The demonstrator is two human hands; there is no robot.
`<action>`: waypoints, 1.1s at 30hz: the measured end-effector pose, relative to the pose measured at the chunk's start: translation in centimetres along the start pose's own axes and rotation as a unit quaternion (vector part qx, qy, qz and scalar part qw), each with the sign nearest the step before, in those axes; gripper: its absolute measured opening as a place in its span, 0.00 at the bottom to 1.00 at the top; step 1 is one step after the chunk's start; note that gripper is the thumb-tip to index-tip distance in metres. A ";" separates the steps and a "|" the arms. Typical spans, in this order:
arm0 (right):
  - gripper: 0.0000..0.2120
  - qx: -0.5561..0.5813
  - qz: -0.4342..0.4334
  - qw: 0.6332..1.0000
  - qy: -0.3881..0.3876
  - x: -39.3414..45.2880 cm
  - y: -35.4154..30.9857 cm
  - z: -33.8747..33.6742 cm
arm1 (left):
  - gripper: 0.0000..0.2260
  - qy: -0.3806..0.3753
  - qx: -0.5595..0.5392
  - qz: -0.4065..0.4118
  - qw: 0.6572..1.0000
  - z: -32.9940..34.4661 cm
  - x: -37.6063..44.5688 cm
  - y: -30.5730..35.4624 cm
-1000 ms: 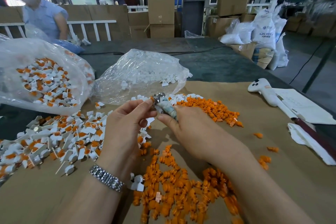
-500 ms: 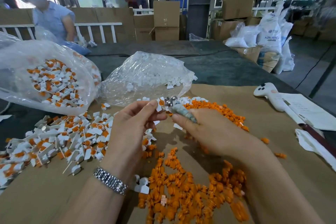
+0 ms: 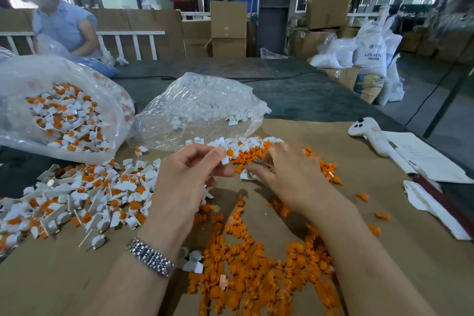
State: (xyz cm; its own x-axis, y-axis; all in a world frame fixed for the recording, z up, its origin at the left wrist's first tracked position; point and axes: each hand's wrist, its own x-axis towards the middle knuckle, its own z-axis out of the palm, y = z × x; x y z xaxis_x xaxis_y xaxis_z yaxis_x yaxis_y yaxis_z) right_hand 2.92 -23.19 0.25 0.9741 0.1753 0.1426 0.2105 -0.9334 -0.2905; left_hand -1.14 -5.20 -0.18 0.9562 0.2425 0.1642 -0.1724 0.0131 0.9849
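At fingertips (image 3: pixel 217 153) | left grip (image 3: pixel 184 187) pinches white piece (image 3: pixel 225 159) | right grip (image 3: pixel 295 177), blurred, perhaps clamps tool (image 3: pixel 259 165)

Matt brown kraft paper sheet (image 3: pixel 384 251) covers the table. On it lie heaps of matt orange plastic plugs (image 3: pixel 251 277) and smooth white plastic caps (image 3: pixel 98 223). The left hand (image 3: pixel 184 187) pinches one smooth white cap (image 3: pixel 225 159). At the sheet's far edge sit glossy, crinkled clear plastic bags (image 3: pixel 202 102). Above the sheet is a shiny linked-metal watch bracelet (image 3: pixel 151 260). At its right edge lies a smooth white plastic controller (image 3: pixel 369 133).

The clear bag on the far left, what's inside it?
The clear bag holds white pieces fitted with orange plugs. Whatever lies beneath that top layer is covered, and crinkled plastic blurs the upper part.
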 end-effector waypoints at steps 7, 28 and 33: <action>0.13 0.076 -0.151 0.985 0.020 -1.1 -2.5 -0.1 | 0.06 -0.012 0.147 0.077 0.986 0.6 0.2 -0.5; 0.14 0.056 -0.173 0.979 0.089 -1.3 -2.9 0.5 | 0.07 0.036 0.270 0.105 0.956 0.7 -0.3 -0.5; 0.15 0.183 -0.149 0.961 0.145 -2.3 -2.9 -2.9 | 0.07 0.144 0.435 0.140 0.878 -1.5 0.6 -0.3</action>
State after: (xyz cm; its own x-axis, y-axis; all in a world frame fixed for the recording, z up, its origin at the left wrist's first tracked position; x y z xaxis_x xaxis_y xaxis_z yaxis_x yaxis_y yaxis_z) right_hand -0.17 -21.78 3.47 0.8140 0.2734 0.5126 0.5423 -0.6739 -0.5018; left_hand -0.85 -3.65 -0.46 0.7834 0.3550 0.5101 -0.0252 -0.8019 0.5969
